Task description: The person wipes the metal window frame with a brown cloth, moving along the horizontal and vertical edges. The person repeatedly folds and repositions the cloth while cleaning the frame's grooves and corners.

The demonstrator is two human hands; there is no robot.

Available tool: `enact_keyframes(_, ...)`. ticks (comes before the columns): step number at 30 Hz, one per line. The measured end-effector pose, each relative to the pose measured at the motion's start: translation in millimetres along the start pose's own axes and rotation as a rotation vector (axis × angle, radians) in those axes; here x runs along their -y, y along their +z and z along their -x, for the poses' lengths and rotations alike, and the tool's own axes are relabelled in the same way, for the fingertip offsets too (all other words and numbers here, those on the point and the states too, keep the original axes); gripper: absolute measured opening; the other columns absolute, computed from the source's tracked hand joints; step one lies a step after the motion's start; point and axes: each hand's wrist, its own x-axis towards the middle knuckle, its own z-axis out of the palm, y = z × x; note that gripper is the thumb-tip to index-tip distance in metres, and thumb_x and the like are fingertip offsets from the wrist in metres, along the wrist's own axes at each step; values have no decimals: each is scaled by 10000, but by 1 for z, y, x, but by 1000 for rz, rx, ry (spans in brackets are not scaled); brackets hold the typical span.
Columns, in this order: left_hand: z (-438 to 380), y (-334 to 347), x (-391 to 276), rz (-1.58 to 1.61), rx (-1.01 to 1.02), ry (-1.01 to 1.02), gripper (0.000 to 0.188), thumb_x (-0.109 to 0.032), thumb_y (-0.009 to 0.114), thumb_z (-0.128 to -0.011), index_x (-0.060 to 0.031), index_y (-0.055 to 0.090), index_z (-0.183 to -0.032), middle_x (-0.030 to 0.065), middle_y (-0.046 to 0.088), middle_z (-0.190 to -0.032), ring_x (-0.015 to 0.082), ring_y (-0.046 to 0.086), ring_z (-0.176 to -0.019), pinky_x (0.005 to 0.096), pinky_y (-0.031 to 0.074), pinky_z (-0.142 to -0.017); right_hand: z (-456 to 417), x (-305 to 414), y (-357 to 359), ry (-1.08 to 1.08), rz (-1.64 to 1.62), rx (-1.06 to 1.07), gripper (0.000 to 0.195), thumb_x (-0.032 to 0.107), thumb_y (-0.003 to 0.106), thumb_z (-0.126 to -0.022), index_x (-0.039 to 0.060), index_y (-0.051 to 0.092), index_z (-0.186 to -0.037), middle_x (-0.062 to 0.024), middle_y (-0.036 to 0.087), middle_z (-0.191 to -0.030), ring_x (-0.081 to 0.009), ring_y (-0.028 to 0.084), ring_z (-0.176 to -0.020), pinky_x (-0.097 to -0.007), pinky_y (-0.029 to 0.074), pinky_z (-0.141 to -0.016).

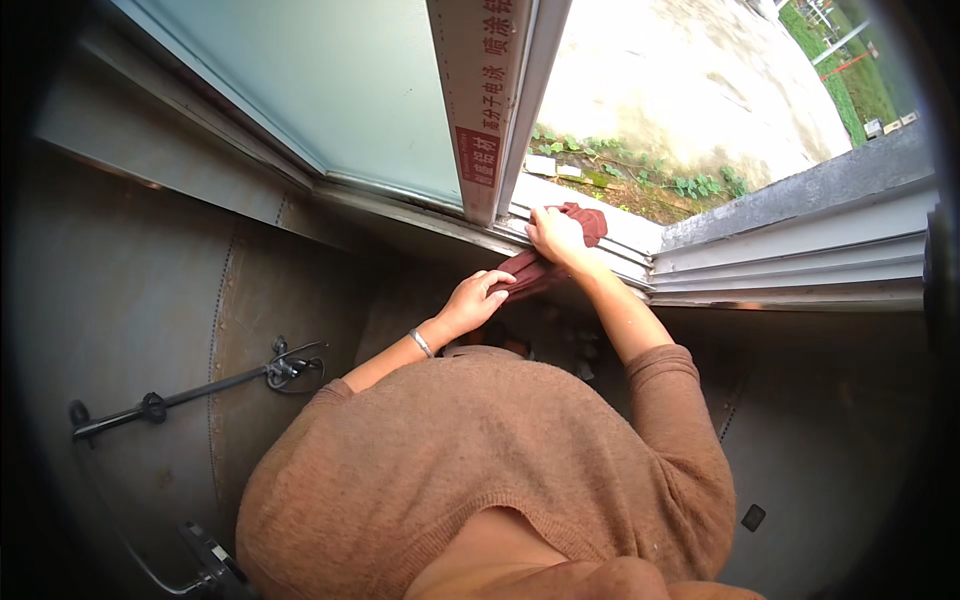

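A dark red cloth (529, 271) stretches between my two hands at the window sill. My right hand (556, 234) presses one bunched part of it onto the metal tracks of the sliding window frame (626, 262), beside the upright edge of the sash. My left hand (471, 301), with a silver bracelet on the wrist, holds the hanging end of the cloth just below the sill. The fingertips of my right hand are partly hidden by the cloth.
A frosted glass sash (375, 90) with a taped upright (480, 112) bearing printed writing stands left of my right hand. Lower left, a metal rod with fittings (202, 391) runs along the grey wall. Outside lie green plants (697, 184) and pale ground (675, 82).
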Motion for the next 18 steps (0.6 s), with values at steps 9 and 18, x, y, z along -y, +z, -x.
enact_keyframes(9,-3,-18,11,-29,52,-3,278,-100,575,-841,-87,599,-1117,133,607,-1025,273,586,-964,353,474,-855,-25,7,40,-115,-87,-204,232,136,507,-850,117,655,-1028,-117,622,-937,-324,605,-891,-442,503,-722)
enact_keyframes(18,-6,-26,20,-24,127,24,295,-96,562,-851,-89,587,-1145,140,583,-1029,266,600,-925,348,487,-833,-24,2,38,-106,162,36,272,113,511,-819,153,657,-1044,-85,603,-940,-283,601,-908,-446,489,-715)
